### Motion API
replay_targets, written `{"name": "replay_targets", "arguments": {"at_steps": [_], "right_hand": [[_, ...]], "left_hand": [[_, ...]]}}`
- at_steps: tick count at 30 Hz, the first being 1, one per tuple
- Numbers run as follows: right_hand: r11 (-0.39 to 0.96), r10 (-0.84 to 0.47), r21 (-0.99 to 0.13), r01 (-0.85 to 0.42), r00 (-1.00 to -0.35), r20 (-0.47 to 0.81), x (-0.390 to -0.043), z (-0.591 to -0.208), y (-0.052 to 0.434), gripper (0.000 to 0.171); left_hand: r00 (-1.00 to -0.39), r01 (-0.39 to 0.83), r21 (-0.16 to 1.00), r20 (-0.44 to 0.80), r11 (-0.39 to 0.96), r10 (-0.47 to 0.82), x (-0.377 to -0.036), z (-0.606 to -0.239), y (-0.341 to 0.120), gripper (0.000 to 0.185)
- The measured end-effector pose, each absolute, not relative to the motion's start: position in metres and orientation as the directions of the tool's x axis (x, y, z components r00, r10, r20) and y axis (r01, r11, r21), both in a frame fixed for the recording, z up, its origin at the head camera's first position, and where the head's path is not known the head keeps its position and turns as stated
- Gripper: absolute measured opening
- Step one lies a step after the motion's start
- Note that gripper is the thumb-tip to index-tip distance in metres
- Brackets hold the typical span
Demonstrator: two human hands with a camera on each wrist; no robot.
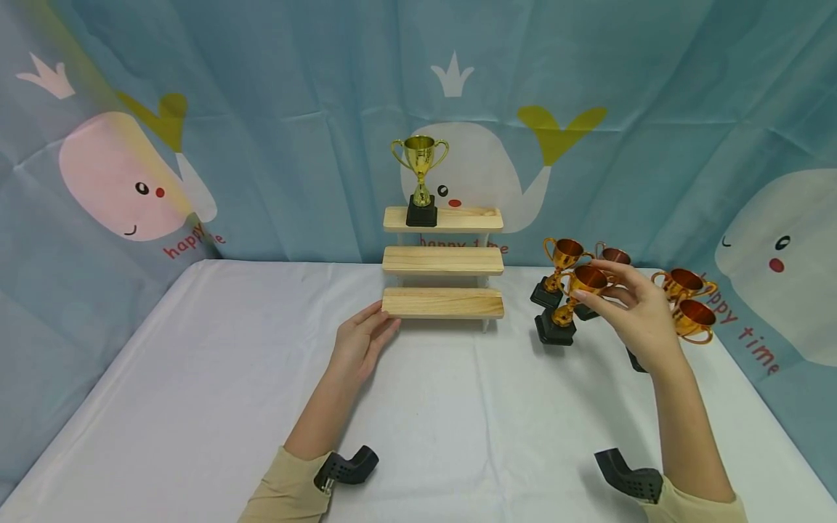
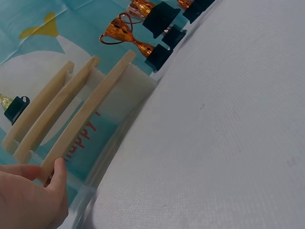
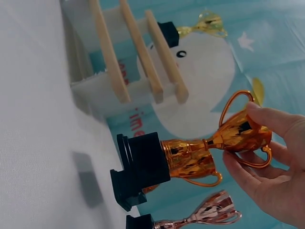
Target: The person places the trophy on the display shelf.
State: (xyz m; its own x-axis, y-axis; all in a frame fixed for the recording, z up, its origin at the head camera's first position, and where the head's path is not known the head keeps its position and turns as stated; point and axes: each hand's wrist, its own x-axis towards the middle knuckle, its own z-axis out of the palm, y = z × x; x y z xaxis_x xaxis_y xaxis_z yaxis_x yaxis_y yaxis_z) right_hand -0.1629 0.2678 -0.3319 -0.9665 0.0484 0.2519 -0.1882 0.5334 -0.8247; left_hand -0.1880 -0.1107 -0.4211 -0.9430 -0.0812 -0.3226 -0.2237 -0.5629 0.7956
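My left hand (image 1: 361, 340) pinches the left end of the lowest board of a three-step wooden display stand (image 1: 443, 303); the thumb and a finger lie on either side of that board in the left wrist view. A gold trophy cup (image 1: 421, 171) stands on the left part of the top board. At the right, my right hand (image 1: 631, 309) grips an orange-gold trophy cup (image 3: 243, 131) by its bowl, near the handles. Its black base (image 1: 555, 328) points down, close over the table, with a shadow below. Another orange-gold trophy (image 1: 564, 254) stands right behind it.
More trophies are around my right hand: a darker coppery one (image 3: 214, 210) and two orange-gold ones, among them the rightmost cup (image 1: 694, 319). A white cloth covers the table (image 1: 229, 378). Behind hangs a blue curtain (image 1: 294, 167) with whale prints.
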Motion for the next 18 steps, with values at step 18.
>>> {"name": "replay_targets", "arguments": {"at_steps": [18], "right_hand": [[0.545,0.014,-0.812,-0.209,-0.966,0.257,-0.166,-0.318,0.26,0.06]], "left_hand": [[-0.947,-0.216,0.796,-0.312,-0.566,-0.077,-0.186,-0.42,-0.112,0.053]]}}
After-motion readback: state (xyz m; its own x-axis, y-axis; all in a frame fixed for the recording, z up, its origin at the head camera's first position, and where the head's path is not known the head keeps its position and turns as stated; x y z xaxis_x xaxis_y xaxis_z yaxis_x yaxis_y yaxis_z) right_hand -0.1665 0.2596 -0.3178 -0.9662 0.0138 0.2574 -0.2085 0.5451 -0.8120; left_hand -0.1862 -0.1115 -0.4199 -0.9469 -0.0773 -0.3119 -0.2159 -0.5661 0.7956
